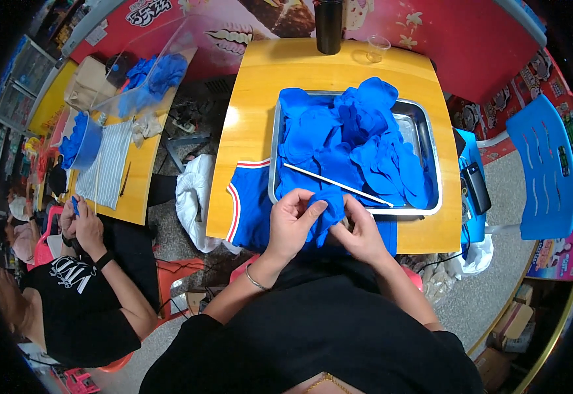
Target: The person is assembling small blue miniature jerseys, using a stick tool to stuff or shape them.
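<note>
My left hand [289,226] and my right hand [364,235] are close together at the table's near edge. Between them is a small crumpled piece of blue fabric [324,207], pinched by the fingers of both. Just beyond lies a metal tray [436,187] heaped with blue fabric pieces [352,141], many with rounded edges. A thin white stick [335,182] rests slantwise over the tray's near part. Under the tray's left side and near my left hand spreads a blue garment [250,200] with red and white trim. My right fingertips are partly hidden by the fabric.
A black bottle [329,29] and a clear cup [377,48] stand at the yellow table's far edge. To the right are a blue chair [542,171] and a dark phone-like device [475,187]. On the left, a co-worker [79,295] handles something blue beside another table with a blue tub [88,144].
</note>
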Available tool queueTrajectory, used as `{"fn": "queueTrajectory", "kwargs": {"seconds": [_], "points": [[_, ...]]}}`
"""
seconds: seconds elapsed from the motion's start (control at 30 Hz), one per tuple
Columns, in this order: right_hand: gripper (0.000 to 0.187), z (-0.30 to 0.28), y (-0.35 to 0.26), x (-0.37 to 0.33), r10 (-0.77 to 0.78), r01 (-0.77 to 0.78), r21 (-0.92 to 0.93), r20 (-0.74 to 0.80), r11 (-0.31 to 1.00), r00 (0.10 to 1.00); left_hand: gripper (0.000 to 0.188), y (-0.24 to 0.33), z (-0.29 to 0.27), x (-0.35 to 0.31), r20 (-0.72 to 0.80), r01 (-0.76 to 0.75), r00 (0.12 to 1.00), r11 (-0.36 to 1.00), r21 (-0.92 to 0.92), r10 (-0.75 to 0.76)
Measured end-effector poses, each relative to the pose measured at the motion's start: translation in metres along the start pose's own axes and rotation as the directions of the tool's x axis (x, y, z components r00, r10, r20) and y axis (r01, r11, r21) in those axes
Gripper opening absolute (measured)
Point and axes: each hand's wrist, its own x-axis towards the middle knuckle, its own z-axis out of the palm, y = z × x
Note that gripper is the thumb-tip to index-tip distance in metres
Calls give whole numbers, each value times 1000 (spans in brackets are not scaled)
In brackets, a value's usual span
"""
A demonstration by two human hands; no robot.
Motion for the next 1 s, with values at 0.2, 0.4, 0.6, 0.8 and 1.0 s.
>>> {"fn": "queueTrajectory", "kwargs": {"seconds": [0.2,0.4,0.6,0.8,1.0], "points": [[16,6,5,2,57,-59,-27,-64,998,996,15,4,7,-5,24,4,1000,1000,-25,-3],[13,14,15,4,-15,-3,-85,-207,996,978,26,2,24,-13,-13,-8,1000,992,-122,6],[16,7,14,0,122,-127,-69,-70,989,990,18,-4,13,-12,63,142,989,967,-214,-131],[49,-21,-13,-10,266,-328,209,278,921,923,16,14,14,-8,94,387,915,788,-478,-392],[71,-37,-25,-15,64,-244,553,324,797,944,12,12,6,0,259,526,839,591,-611,-479]]}}
